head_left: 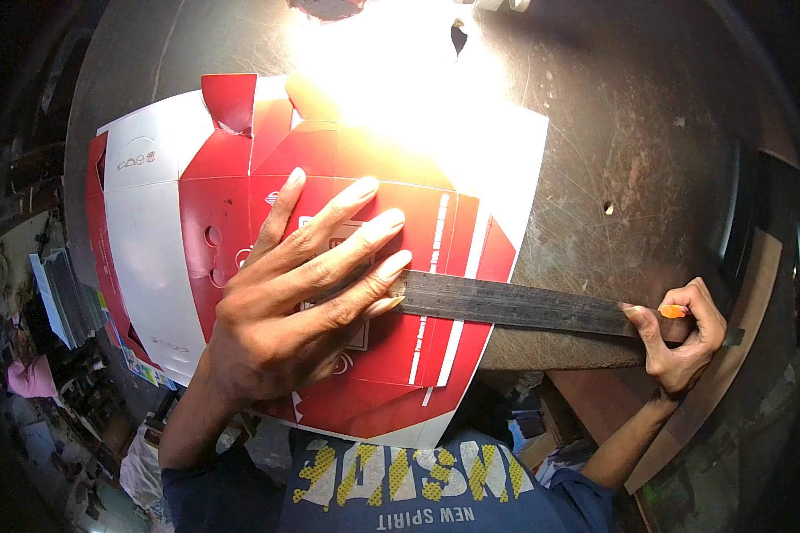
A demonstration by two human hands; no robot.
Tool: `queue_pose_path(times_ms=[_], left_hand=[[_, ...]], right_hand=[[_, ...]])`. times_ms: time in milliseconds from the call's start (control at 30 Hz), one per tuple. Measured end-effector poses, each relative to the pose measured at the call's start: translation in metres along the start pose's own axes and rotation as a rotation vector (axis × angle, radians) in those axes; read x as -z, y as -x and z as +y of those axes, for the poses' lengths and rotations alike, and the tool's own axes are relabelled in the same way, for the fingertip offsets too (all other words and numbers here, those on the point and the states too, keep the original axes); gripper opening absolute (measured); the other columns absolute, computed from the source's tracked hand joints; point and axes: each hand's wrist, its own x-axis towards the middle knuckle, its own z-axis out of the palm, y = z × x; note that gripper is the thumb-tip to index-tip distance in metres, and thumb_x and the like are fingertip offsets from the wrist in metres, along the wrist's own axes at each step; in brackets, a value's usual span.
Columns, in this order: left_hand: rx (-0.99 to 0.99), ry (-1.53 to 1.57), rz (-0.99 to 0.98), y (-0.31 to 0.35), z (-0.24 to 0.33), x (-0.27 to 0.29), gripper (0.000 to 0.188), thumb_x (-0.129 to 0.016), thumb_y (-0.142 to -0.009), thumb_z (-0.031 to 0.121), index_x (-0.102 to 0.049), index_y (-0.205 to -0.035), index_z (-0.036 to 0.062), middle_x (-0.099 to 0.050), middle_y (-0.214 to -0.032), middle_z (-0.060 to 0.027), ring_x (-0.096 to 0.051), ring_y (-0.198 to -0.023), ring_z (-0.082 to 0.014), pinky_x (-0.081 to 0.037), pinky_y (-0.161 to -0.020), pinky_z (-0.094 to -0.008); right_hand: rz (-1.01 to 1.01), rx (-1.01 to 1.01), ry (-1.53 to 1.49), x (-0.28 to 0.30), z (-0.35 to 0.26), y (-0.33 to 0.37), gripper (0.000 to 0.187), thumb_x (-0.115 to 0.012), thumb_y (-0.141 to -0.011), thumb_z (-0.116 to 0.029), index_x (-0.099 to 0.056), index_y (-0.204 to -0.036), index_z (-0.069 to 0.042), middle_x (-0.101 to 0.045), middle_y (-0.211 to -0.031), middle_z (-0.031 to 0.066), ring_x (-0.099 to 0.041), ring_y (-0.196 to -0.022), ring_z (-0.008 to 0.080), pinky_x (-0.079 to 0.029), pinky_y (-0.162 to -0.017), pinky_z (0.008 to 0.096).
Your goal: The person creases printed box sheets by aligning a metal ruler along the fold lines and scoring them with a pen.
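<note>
A flattened red and white printed cardboard sheet (pixel 142 235) lies on the table. My left hand (pixel 307 293) rests on it with its fingers spread; the thumb and index finger lie at the near end of a long dark metal ruler (pixel 524 302). The ruler runs rightward across the sheet and past its right edge. My right hand (pixel 689 342) pinches the ruler's far right end between thumb and fingers. A small orange tip (pixel 674 312) pokes out between those fingers; its kind cannot be made out.
A bright lamp glare (pixel 409 71) washes out the sheet's back edge. The scratched dark tabletop (pixel 596 160) has a small hole. A stack of grey sheets (pixel 67 293) stands to the left, beside clutter. A brown board (pixel 729 355) curves along the right.
</note>
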Motion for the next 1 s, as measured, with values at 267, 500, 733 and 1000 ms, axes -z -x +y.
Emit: queue_pose_path(times_ms=[267, 500, 733, 1000], left_hand=[[0.002, 0.004, -0.006, 0.002, 0.000, 0.000, 0.032, -0.081, -0.075, 0.011, -0.076, -0.107, 0.0052, -0.071, -0.120, -0.0175, -0.058, -0.127, -0.0438, -0.029, -0.116, -0.0652], [0.004, -0.005, -0.014, 0.002, 0.001, 0.002, 0.031, -0.082, -0.075, 0.011, -0.076, -0.105, 0.0056, -0.071, -0.121, -0.0169, -0.059, -0.127, -0.0426, -0.029, -0.117, -0.0642], [0.021, 0.015, -0.032, 0.004, 0.003, 0.002, 0.031, -0.074, -0.088, 0.017, -0.073, -0.118, 0.0106, -0.066, -0.133, -0.0131, -0.053, -0.134, -0.0358, -0.022, -0.120, -0.0635], [0.385, -0.200, 0.218, 0.057, 0.052, -0.004, 0.054, -0.053, -0.102, 0.033, -0.050, -0.144, -0.0008, -0.045, -0.153, -0.0208, -0.032, -0.149, -0.0385, -0.008, -0.121, -0.0630]], right_hand=[[0.011, -0.031, 0.016, 0.001, -0.003, 0.002, 0.044, -0.095, -0.064, -0.022, -0.055, -0.072, -0.005, -0.049, -0.065, 0.0033, -0.043, -0.058, 0.0150, -0.033, -0.053, 0.0294], [0.027, -0.025, 0.009, 0.001, -0.002, 0.003, 0.045, -0.095, -0.064, -0.022, -0.054, -0.071, -0.005, -0.049, -0.064, 0.0034, -0.043, -0.057, 0.0159, -0.032, -0.053, 0.0305], [0.012, -0.002, 0.003, 0.008, -0.003, 0.001, 0.042, -0.092, -0.068, -0.021, -0.054, -0.070, -0.004, -0.048, -0.065, 0.0028, -0.041, -0.058, 0.0135, -0.031, -0.053, 0.0285], [0.105, 0.094, -0.101, 0.009, 0.022, 0.021, 0.045, -0.084, -0.074, -0.034, -0.051, -0.068, -0.004, -0.045, -0.062, 0.0008, -0.037, -0.055, 0.0105, -0.026, -0.050, 0.0270]])
